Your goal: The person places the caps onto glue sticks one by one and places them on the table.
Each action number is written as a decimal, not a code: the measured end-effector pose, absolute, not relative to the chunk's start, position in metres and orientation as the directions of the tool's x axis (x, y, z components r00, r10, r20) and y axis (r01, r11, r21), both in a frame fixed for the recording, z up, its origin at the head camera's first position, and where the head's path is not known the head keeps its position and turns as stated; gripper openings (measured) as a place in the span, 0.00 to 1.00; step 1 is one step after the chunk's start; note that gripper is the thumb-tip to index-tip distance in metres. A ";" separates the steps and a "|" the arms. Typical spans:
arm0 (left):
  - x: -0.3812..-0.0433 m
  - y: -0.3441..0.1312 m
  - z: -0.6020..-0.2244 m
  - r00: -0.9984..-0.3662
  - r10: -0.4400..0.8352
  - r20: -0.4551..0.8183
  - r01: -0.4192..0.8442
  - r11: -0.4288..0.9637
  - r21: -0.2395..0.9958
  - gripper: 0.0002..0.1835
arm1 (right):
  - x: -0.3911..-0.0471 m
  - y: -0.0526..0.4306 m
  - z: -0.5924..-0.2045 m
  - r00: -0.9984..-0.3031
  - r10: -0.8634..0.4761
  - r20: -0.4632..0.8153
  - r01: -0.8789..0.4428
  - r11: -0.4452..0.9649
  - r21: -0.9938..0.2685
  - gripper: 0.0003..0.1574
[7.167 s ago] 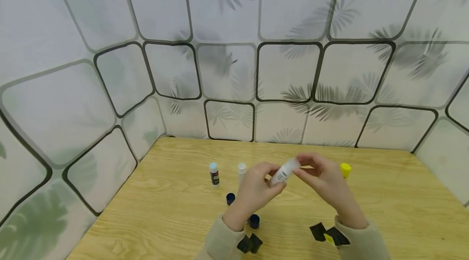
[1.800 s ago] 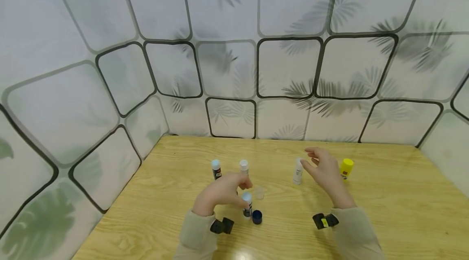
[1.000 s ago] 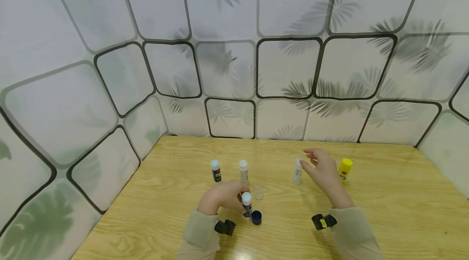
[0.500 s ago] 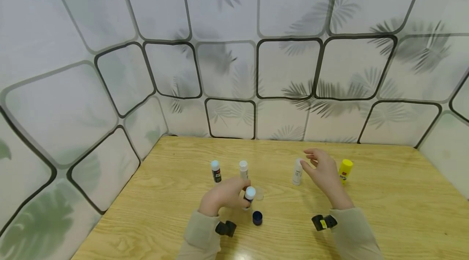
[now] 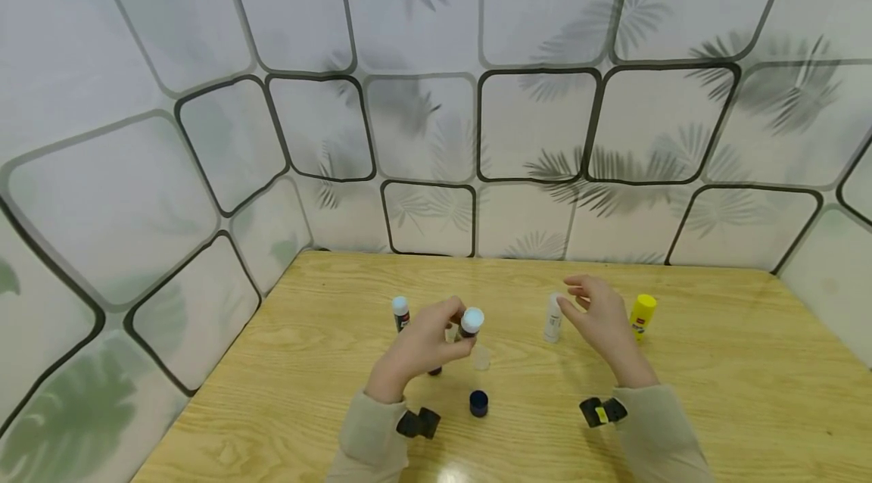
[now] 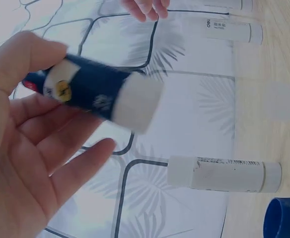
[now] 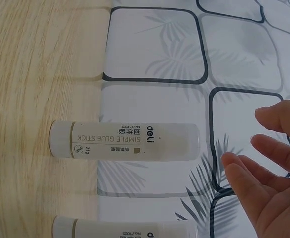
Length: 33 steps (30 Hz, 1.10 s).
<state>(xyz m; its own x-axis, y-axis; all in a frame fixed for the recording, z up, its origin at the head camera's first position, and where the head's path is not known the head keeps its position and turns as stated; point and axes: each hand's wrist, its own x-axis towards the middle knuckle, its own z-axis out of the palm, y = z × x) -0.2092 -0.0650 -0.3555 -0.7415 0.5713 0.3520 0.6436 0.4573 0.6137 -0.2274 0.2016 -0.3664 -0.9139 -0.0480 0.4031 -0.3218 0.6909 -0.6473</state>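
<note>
My left hand (image 5: 422, 343) pinches a dark blue glue stick (image 6: 85, 89) between thumb and fingers, raised off the table. Its pale, capless end (image 5: 472, 319) points up. Behind that hand a white glue stick (image 6: 224, 173) stands upright, mostly hidden in the head view. My right hand (image 5: 599, 316) has its fingers loosely bent, with nothing in them. Just left of it stands a white glue stick with a clear cap (image 5: 553, 319). The right wrist view shows a second such stick (image 7: 125, 229) beside it, cut by the frame edge.
A yellow glue stick (image 5: 642, 316) stands right of my right hand, and a dark one with a light-blue top (image 5: 400, 309) at the left. On the wooden table (image 5: 545, 430) lie a dark blue cap (image 5: 479, 403) and a clear cap (image 5: 481, 357). Another dark cap (image 5: 434, 371) is half covered.
Earlier both hands held a white glue stick, which came to stand on the table. Since then my left hand has gripped the dark blue stick and lifted it away from me. My right hand stays put.
</note>
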 end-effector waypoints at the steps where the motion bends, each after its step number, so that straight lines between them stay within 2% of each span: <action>1: -0.209 -0.065 -0.355 -0.741 0.559 0.373 0.648 0.449 0.615 0.07 | -0.227 0.202 -0.366 -0.914 -0.050 0.403 -0.324 0.690 -0.647 0.20; 4: -0.207 -0.064 -0.353 -0.730 0.520 0.444 0.674 0.439 0.594 0.09 | -0.227 0.201 -0.366 -0.913 -0.056 0.404 -0.329 0.688 -0.647 0.19; 9: -0.205 -0.063 -0.351 -0.688 0.460 0.561 0.724 0.488 0.488 0.12 | -0.226 0.200 -0.366 -0.909 -0.066 0.412 -0.342 0.684 -0.644 0.19; 17: -0.203 -0.063 -0.347 -0.669 0.429 0.606 0.728 0.542 0.419 0.13 | -0.225 0.194 -0.367 -0.892 -0.132 0.432 -0.400 0.676 -0.619 0.18; 26: -0.204 -0.062 -0.349 -0.651 0.393 0.650 0.729 0.564 0.389 0.12 | -0.222 0.177 -0.371 -0.872 -0.280 0.401 -0.480 0.649 -0.591 0.17; 33: -0.204 -0.062 -0.350 -0.641 0.399 0.656 0.732 0.574 0.367 0.11 | -0.214 0.156 -0.374 -0.807 -0.497 0.318 -0.586 0.610 -0.533 0.14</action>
